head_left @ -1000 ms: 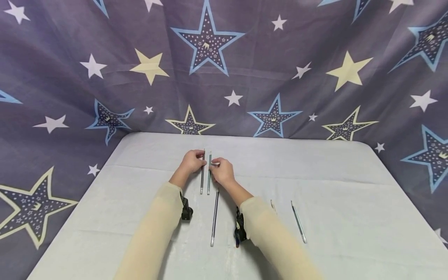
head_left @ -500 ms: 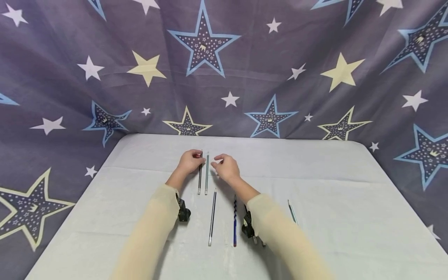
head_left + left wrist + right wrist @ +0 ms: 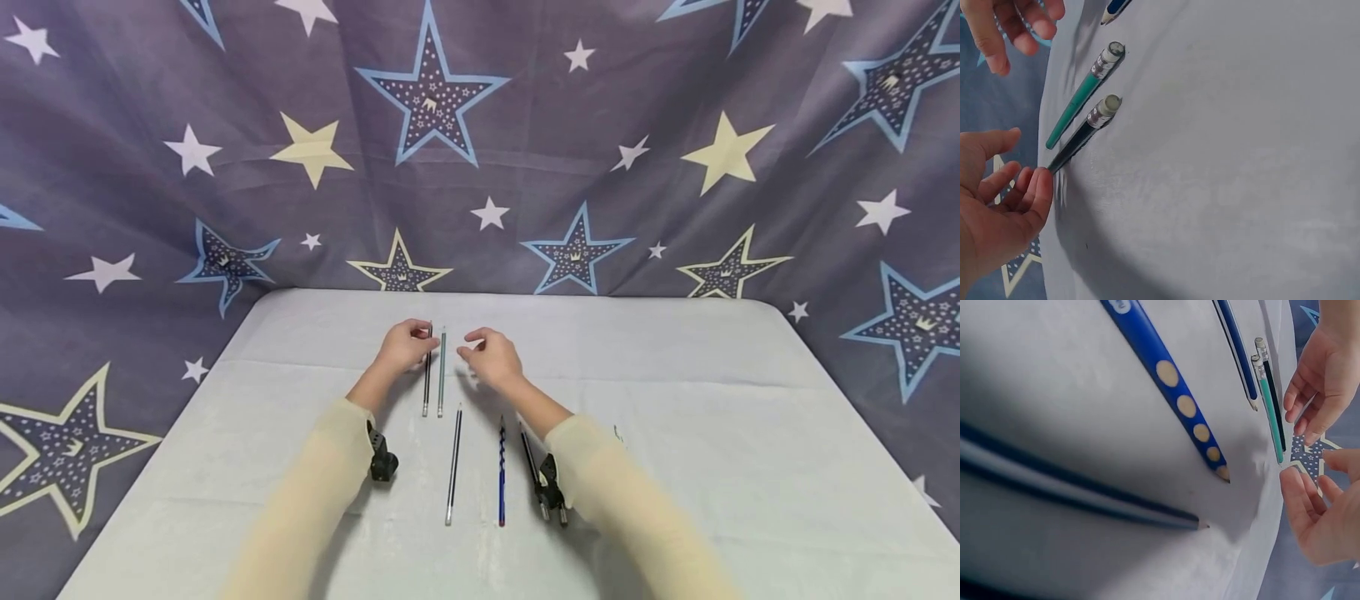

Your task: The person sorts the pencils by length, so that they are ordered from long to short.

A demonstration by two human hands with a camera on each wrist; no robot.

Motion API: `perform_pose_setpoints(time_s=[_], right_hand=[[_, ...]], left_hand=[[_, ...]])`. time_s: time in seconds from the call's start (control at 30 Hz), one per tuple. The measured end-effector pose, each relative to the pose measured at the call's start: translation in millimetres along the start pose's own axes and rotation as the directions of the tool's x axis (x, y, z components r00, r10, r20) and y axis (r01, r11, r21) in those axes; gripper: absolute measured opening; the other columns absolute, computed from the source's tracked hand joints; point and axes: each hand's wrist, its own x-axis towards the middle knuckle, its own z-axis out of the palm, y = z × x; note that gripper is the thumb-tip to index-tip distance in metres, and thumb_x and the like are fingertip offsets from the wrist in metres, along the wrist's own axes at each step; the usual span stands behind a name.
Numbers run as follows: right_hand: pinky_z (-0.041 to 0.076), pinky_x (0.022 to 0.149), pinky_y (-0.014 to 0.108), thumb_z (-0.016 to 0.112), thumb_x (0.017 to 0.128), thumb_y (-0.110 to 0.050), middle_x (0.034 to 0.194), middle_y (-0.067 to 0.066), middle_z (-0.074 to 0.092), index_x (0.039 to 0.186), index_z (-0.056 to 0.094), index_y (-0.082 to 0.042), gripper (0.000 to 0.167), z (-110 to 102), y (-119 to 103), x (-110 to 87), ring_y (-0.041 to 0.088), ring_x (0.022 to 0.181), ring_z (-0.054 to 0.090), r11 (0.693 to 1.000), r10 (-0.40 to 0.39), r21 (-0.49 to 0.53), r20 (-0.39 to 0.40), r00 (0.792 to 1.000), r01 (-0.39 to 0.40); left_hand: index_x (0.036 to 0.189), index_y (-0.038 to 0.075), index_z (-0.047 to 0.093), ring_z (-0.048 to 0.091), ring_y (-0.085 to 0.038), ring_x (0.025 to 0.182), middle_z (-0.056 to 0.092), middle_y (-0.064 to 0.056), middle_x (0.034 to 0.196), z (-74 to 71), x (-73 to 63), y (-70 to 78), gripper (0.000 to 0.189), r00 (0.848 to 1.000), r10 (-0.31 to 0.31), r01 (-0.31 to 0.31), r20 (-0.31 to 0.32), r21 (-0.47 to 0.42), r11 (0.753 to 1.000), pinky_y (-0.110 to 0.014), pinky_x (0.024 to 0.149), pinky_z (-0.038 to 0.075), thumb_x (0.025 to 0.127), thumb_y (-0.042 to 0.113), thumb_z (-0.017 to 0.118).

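A black pencil [image 3: 427,392] and a green pencil [image 3: 441,383] lie side by side on the white-covered table, their eraser ends toward me. My left hand [image 3: 401,348] is at the far part of the black pencil, its fingertips right beside the shaft in the left wrist view, thumb held apart. The right hand [image 3: 495,358] hovers just right of the green pencil, thumb and fingers spread, holding nothing. In the right wrist view both hands face each other across the far ends of the green pencil [image 3: 1267,403] and the black pencil [image 3: 1277,415].
Nearer to me lie a dark blue striped pencil [image 3: 454,467] and a blue pencil with round grip spots [image 3: 502,475]. A dark pencil [image 3: 527,450] lies partly behind the right wrist camera [image 3: 551,483]. A star-patterned cloth [image 3: 487,167] hangs behind the table.
My right hand has released the green pencil and drawn off to the right, thumb and fingers parting. The left hand stays by the black pencil. More pencils show beside the right sleeve.
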Motion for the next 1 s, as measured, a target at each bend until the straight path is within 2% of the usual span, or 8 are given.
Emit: perform_pose_setpoints(time_s=[0.2,0.53,0.73,1.0], right_hand=[[0.047,0.067,0.028,0.065,0.086,-0.028,0.092,0.007,0.066,0.113,0.064,-0.013,0.031,-6.6,0.3,-4.9,0.017,0.075,0.058,1.0,-0.019,-0.006,0.013,1.0,0.019],[0.044,0.059,0.024,0.066,0.086,-0.027,0.082,0.004,0.062,0.116,0.063,-0.012,0.034,-18.4,1.5,-14.3,0.013,0.066,0.055,0.998,-0.056,0.001,0.055,0.997,0.056],[0.052,0.053,0.026,0.066,0.086,-0.022,0.083,0.007,0.06,0.119,0.06,-0.006,0.037,-27.4,5.2,-21.2,0.027,0.07,0.064,0.993,-0.011,0.114,0.128,0.992,-0.004],[0.054,0.057,0.032,0.066,0.087,-0.023,0.086,0.007,0.06,0.12,0.059,-0.007,0.037,-36.0,10.8,-30.8,0.029,0.073,0.064,0.991,0.013,0.129,0.167,0.986,-0.035]], left_hand=[[0.129,0.001,0.051,0.059,-0.028,0.097,0.057,-0.018,0.117,0.3,-7.8,5.0,0.046,1.0,0.029,-0.029,0.008,0.026,0.999,-0.034,0.081,0.053,0.089,0.021,0.061],[0.126,0.0,0.053,0.056,-0.03,0.105,0.059,-0.019,0.115,2.2,-20.3,10.6,0.045,0.995,0.095,-0.095,0.022,0.038,0.995,-0.04,0.089,0.049,0.088,0.023,0.062],[0.125,-0.002,0.054,0.055,-0.032,0.105,0.059,-0.021,0.115,0.9,-28.8,17.9,0.045,0.993,0.111,-0.112,0.029,0.011,0.994,-0.04,0.088,0.05,0.087,0.021,0.063],[0.124,-0.001,0.055,0.055,-0.031,0.105,0.059,-0.02,0.114,1.4,-39.4,18.5,0.044,0.992,0.115,-0.116,0.059,0.006,0.993,-0.038,0.085,0.051,0.087,0.022,0.064]])
